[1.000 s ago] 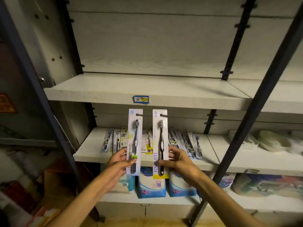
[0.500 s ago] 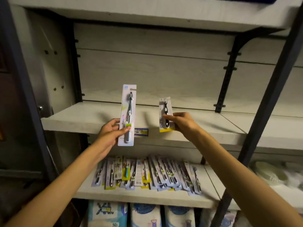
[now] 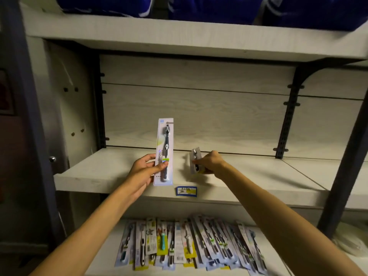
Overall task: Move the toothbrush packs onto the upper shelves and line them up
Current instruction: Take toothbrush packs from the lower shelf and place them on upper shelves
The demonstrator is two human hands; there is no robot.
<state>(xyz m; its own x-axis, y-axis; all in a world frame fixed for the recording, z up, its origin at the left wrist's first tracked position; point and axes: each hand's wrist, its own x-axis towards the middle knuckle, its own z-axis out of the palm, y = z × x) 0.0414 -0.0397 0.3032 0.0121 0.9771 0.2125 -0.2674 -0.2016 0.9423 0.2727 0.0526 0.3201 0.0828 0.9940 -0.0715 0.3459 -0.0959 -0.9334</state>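
Fingers of left hand (image 3: pixel 146 169) grip upright toothbrush pack (image 3: pixel 163 152); right hand (image 3: pixel 209 161) pinches second pack (image 3: pixel 195 163), seemingly on shelf (image 3: pixel 111 172).

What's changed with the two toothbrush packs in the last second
Both hands carried their packs up from in front of the lower shelf to the upper shelf. The right hand has tipped its pack back, lowering it onto the board. The left hand still holds its pack upright at the shelf's front edge. Neither was let go; the row of packs below looks unchanged.
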